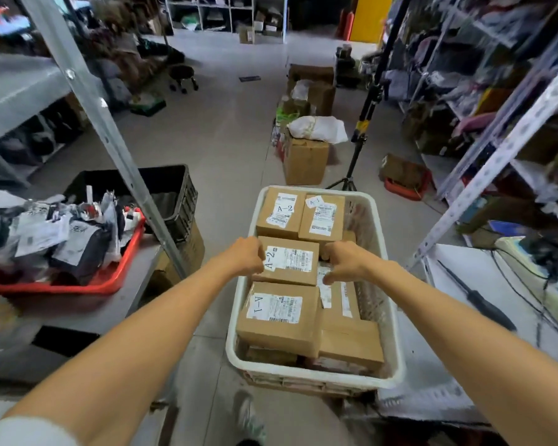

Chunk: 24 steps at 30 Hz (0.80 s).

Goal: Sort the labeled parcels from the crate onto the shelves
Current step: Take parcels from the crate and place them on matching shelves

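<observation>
Head camera looks down on a white plastic crate [388, 252] standing on the floor between two metal shelf units, packed with brown cardboard parcels. Both bare arms reach into it. The left hand [246, 255] is curled against the left edge of the middle parcel [289, 262], whose label reads A-2, and the right hand [343, 263] is curled against its right edge, fingers bent inward, so the box sits gripped between the two hands. Whether it is lifted clear of the boxes below is hard to tell from this angle. Behind it, at the crate's far end, lie another A-2 parcel [281, 214] and an A-1 parcel [323, 218] side by side. Nearer the person sits a larger A-1 box [279, 317], its label upside down, with more parcels tilted beside it on the right. On the left shelf [116, 304] rests a red tray [110, 278] heaped with bagged packages, and a black bin [178, 194] stands behind it. A tripod [364, 123] stands beyond the crate.
</observation>
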Each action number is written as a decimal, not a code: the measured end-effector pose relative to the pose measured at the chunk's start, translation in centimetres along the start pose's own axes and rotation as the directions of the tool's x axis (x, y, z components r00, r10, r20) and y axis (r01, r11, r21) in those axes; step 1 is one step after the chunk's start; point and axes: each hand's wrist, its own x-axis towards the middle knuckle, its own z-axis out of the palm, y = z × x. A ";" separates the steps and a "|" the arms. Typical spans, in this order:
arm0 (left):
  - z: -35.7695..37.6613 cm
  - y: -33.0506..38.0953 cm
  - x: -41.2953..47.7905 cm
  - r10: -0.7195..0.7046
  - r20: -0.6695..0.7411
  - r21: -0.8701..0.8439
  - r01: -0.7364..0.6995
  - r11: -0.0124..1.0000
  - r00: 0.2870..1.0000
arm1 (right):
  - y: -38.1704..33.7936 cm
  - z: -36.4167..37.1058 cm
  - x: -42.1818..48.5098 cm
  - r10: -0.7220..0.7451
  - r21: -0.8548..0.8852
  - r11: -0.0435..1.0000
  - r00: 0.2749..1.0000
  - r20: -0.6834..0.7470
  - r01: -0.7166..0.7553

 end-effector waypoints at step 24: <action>13.9 -3.6 10.2 0.008 0.125 0.009 -0.009 1.000 0.992 | 1.0 14.8 5.4 -0.030 -0.162 0.984 0.958 0.286 0.079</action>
